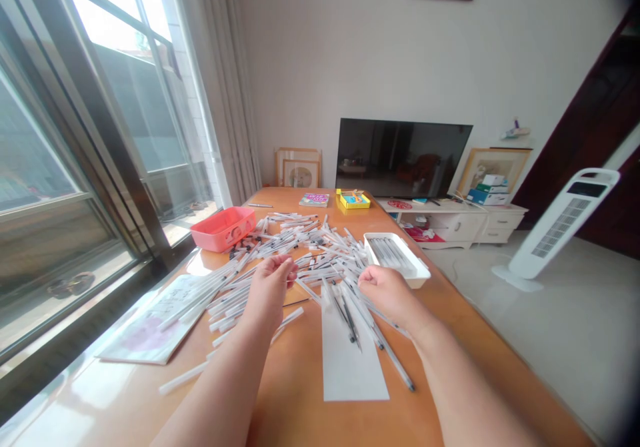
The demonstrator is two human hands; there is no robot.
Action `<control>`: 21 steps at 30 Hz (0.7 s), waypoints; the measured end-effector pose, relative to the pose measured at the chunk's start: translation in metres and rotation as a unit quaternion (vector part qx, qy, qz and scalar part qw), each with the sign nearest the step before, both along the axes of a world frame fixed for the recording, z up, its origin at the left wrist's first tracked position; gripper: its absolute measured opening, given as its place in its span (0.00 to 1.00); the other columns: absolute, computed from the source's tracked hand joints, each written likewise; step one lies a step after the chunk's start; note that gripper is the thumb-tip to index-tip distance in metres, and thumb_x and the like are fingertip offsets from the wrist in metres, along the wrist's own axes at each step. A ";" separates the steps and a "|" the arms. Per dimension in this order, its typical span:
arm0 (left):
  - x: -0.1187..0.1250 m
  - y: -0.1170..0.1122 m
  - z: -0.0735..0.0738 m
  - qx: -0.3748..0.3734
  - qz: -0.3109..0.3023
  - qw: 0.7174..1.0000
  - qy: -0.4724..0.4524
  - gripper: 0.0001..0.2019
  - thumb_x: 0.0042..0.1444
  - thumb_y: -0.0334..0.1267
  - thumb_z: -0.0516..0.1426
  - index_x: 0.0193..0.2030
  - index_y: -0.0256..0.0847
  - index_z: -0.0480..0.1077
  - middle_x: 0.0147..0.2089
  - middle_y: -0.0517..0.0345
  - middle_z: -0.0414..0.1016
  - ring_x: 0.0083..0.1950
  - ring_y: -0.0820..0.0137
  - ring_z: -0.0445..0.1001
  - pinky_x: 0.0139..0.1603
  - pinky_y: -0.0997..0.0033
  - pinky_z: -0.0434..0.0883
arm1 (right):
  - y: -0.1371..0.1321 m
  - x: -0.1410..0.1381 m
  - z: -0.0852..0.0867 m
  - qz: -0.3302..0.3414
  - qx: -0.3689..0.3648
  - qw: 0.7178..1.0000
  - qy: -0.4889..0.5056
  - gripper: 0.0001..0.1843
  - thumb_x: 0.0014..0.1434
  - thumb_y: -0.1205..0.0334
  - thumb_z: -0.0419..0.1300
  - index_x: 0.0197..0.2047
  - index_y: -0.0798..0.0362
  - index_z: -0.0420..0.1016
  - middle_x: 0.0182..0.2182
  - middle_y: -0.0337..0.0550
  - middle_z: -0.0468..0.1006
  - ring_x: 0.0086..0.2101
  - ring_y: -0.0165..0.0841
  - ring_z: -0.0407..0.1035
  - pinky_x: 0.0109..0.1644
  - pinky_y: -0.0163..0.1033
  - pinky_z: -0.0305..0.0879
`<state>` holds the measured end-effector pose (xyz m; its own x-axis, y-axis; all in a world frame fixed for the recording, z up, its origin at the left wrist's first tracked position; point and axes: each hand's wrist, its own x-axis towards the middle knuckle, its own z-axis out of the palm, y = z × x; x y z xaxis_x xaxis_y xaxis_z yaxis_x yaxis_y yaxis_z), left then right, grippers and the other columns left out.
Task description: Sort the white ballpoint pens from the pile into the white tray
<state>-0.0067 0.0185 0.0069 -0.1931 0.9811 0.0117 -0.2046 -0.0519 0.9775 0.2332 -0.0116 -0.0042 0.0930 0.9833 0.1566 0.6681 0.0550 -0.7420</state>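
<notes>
My left hand (270,290) hovers over the pile of pens, thumb and fingers pinched together; anything between them is too small to make out. My right hand (390,293) is curled closed beside the white tray, and its fingertips hide whatever they may grip. Under and between both hands spreads a heap of clear-barrelled pens (305,240) with dark tips. A white sheet of paper (353,370) lies in front, with a few thin black pieces (349,320) on it. The white plastic tray (420,270) to the right contains a row of grey-looking pens (387,252).
A red plastic basket (220,230) stands at the left, behind a booklet (150,327) partly covered by pens. Farther back are a pink booklet (314,199) and a yellow box (353,200). The wooden table's right edge (480,317) borders the floor; windows line the left.
</notes>
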 end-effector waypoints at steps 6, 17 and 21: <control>0.027 -0.019 -0.011 0.089 -0.125 0.952 0.263 0.08 0.53 0.43 0.61 0.33 0.42 0.74 0.28 0.58 0.72 0.30 0.69 0.68 0.32 0.71 0.61 | -0.007 0.007 -0.008 0.025 -0.034 0.998 -0.042 0.05 0.53 0.62 0.58 0.31 0.51 0.76 0.22 0.36 0.74 0.26 0.31 0.64 0.29 0.32 0.51; 0.072 -0.067 -0.005 0.174 -0.268 0.723 0.613 0.12 0.50 0.50 0.64 0.31 0.44 0.73 0.35 0.52 0.77 0.41 0.57 0.72 0.44 0.59 0.60 | -0.003 0.019 -0.008 -0.010 -0.011 0.999 -0.039 0.07 0.56 0.63 0.56 0.32 0.50 0.75 0.25 0.37 0.75 0.28 0.32 0.65 0.28 0.33 0.48; 0.079 -0.072 -0.010 0.183 -0.244 0.694 0.652 0.08 0.51 0.44 0.62 0.30 0.44 0.73 0.34 0.50 0.77 0.41 0.55 0.72 0.46 0.55 0.59 | -0.001 0.020 -0.010 -0.010 -0.017 0.999 -0.047 0.07 0.56 0.64 0.56 0.31 0.50 0.75 0.25 0.37 0.75 0.28 0.31 0.65 0.28 0.33 0.47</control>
<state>0.0725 -0.0532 -0.0033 0.5702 0.8110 0.1310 0.7610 -0.5815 0.2875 0.2535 -0.0129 -0.0146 0.0996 0.9863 0.1318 0.7350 0.0164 -0.6778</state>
